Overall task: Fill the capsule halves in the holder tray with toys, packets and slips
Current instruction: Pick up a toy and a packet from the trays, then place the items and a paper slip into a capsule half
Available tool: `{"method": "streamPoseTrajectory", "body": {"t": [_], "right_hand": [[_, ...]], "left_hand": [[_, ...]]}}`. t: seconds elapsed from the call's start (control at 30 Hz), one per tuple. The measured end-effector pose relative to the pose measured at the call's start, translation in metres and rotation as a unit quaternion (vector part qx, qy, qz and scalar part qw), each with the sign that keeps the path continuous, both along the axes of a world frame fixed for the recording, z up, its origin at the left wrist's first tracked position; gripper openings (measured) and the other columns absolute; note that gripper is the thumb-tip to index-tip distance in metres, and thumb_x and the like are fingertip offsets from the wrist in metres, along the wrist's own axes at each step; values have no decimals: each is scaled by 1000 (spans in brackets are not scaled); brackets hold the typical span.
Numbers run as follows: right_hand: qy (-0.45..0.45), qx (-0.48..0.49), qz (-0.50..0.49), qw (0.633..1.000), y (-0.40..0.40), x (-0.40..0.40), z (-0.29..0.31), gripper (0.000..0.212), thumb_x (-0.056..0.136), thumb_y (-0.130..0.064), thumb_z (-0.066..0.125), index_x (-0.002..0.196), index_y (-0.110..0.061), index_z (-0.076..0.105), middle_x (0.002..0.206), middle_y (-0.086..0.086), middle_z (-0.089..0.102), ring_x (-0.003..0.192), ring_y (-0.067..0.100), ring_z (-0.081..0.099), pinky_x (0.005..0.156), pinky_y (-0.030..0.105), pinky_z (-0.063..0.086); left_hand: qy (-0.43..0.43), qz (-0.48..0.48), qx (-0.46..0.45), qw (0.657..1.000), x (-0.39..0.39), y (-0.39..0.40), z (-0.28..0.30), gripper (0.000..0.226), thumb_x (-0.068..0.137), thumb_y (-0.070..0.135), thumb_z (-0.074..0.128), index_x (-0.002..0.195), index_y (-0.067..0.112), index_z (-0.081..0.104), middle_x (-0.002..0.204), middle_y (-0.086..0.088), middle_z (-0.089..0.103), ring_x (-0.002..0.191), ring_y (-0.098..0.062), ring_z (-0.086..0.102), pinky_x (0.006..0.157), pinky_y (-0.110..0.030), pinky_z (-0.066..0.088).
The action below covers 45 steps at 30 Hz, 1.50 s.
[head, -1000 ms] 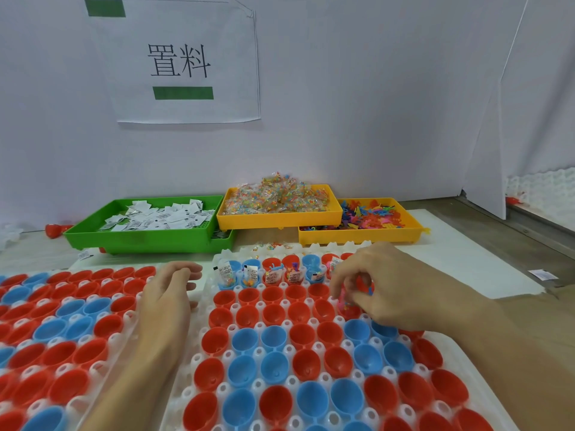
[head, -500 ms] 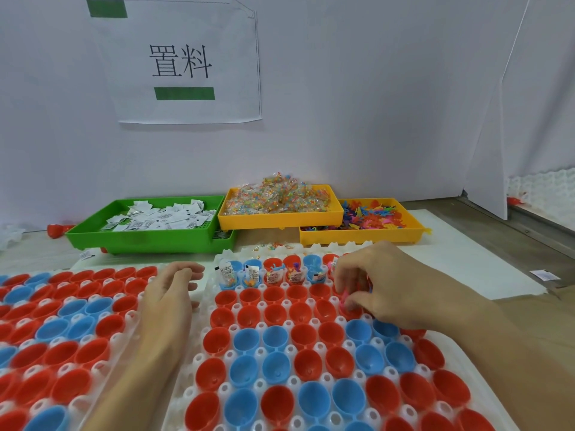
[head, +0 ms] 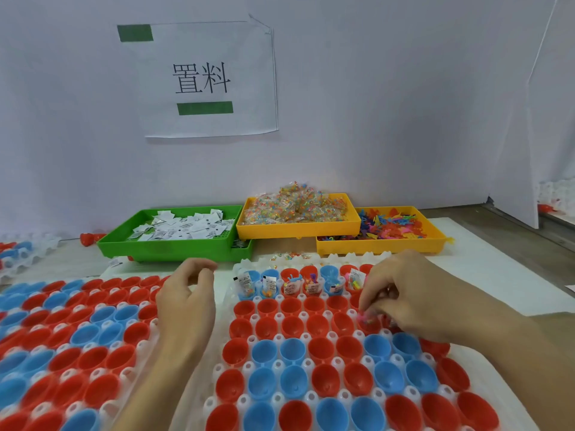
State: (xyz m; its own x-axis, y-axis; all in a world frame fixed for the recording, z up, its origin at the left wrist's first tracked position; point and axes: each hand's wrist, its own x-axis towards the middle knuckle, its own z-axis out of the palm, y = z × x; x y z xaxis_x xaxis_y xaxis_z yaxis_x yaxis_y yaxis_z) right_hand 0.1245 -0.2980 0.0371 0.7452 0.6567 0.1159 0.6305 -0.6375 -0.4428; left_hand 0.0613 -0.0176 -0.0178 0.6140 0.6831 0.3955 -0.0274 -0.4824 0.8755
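The right hand [head: 413,301] pinches a small packet [head: 367,318] over a red capsule half [head: 368,326]. The left hand [head: 186,303] rests loosely curled, holding nothing, beside the holder tray [head: 239,367].

Left grip [head: 186,301] loosely curled, idle; right grip [head: 401,298] fingers bent downward, pinching.

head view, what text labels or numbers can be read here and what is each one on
"置料": large black characters on the white paper sign taped to the wall, between two plain green bars.
White slips in the green tray: dark barcode-like print, too small to read.
Slips standing in the filled capsule halves of the holder tray: dark print, too blurred to read.
Nothing else bears readable text.
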Motion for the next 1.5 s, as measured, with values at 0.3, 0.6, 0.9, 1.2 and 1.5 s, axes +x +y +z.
{"method": "streamPoseTrajectory", "body": {"t": [0.3,0.6,0.9,1.2,1.5], "right_hand": [[-61,99,34,993,-9,14,-4,26,85,-17,77,80,-42,76,84,-32,64,88,-1,59,72,10,45],[-71,135,11,988,-14,23,-11,20,87,-22,75,87,-42,77,86,-27,65,87,3,60,68,14,48],[-81,146,-4,986,-14,19,-7,24,88,-22,74,83,-46,73,90,-28,64,89,2,61,70,12,47],[-90,221,-62,969,-7,14,-2,14,90,-24,67,85,-33,76,77,-21,70,84,-4,62,70,6,45],[136,318,-15,938,3,1,6,43,74,-68,55,81,-33,79,76,-3,75,65,7,67,58,13,49]], "left_hand": [[161,65,186,967,94,59,54,25,86,1,55,105,2,71,105,-17,70,98,-32,63,83,-33,48],[387,29,280,878,141,119,57,19,89,8,61,101,-4,70,102,-20,70,87,-29,64,81,-40,57],[258,18,260,930,139,113,62,9,88,12,71,80,10,66,93,-18,69,85,-31,63,79,-35,51],[52,-55,218,973,83,8,83,10,82,6,68,78,14,64,83,-7,71,72,-23,69,67,-35,55],[-47,-322,297,898,29,-101,74,20,65,-10,69,73,8,65,70,0,61,63,-15,58,61,-36,52]]}}
